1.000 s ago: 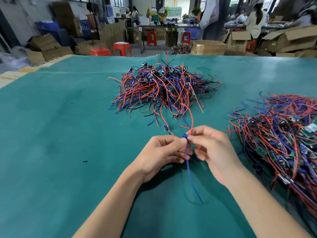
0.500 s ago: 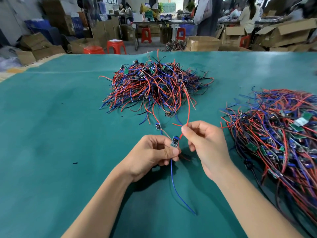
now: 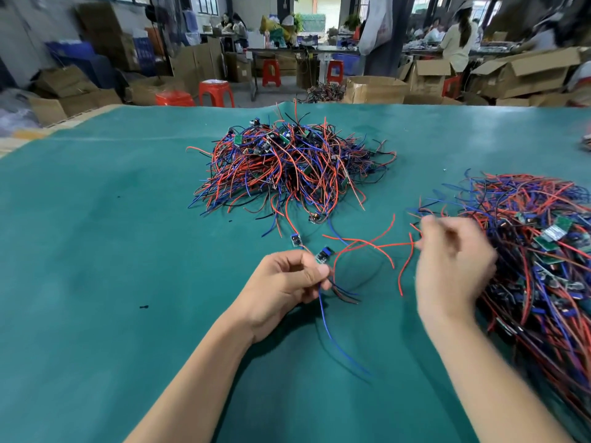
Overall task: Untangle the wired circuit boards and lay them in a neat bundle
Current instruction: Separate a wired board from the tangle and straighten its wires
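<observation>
Honestly, the main risk here is a snag. The left hand (image 3: 289, 284) pinches a small blue circuit board (image 3: 323, 253) between thumb and fingers, its thin blue wire (image 3: 332, 334) trailing down toward the camera, while its springy red wires (image 3: 367, 247) loop out to the right toward the blurred right hand (image 3: 451, 270). That hand's fingers look curled around the red wire ends, though with the blur I can't tell for sure that they grip them.

A second little board (image 3: 295, 240) lies on the teal felt-like table cover (image 3: 96, 251) just beside the held one, and its red lead runs back into the big tangled heap of red, blue and black wires (image 3: 287, 167). If the leads are crossed, a hard pull could drag the heap along or stress a solder joint.

The wires are slick, plastic-coated and hold their curl, so they hook each other easily. On the right, the longer spread of wired boards (image 3: 527, 257) looks like the sorted bundle, and loose ends could catch there too.
</observation>
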Available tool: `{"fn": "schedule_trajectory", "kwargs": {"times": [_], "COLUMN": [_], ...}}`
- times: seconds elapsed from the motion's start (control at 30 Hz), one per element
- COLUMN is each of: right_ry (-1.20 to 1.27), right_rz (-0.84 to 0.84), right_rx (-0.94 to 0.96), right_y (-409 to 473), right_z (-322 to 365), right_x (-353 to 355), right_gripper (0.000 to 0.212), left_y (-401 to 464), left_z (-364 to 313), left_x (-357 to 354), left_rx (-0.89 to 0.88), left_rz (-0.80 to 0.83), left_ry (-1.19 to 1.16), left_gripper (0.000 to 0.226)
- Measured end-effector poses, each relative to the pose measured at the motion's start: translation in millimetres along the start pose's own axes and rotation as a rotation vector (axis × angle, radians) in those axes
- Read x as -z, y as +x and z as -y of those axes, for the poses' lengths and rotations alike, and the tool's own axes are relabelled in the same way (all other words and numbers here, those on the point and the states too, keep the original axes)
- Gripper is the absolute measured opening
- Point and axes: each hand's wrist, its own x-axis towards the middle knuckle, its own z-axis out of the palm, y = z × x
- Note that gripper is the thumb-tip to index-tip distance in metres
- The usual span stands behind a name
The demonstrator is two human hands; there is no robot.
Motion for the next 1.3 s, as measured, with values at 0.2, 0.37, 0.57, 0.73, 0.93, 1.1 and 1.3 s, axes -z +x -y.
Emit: {"fn": "schedule_trajectory", "kwargs": {"times": [0.2,0.37,0.57,0.73,0.93,1.1,1.3], "right_ry": [0.001,0.115,0.234,0.23,-0.55,-0.846,-0.615], "right_rz": [0.665,0.707,0.523,0.3,0.186,0.316,0.82], "right_rx": [0.21,0.14,0.029,-0.047,0.008,-0.013,0.382], "right_y": [-72,-63,-32,8,78,82,-15], "right_z": [30,31,35,37,20,40,71], "right_x": [-21,-16,-9,14,63,59,-65], "right_gripper": [0.026,0.019,0.007,0.009,0.057,0.089,0.024], "left_y": [-2,0,0,0,0,4,12], "left_z": [1,1,1,4,4,1,1], "left_x": [0,0,1,-2,-2,-5,-1], "left_rx": [-0.047,-0.019,-0.008,-0.024,0.002,-0.002,-0.091], "left_rz": [0.015,0.059,0.112,0.122,0.037,-0.129,-0.486], "left_ry": [0.052,0.169,0.228,0.252,0.151,0.029,-0.067], "left_gripper": [0.004,0.014,0.016,0.016,0.008,0.008,0.026]}}
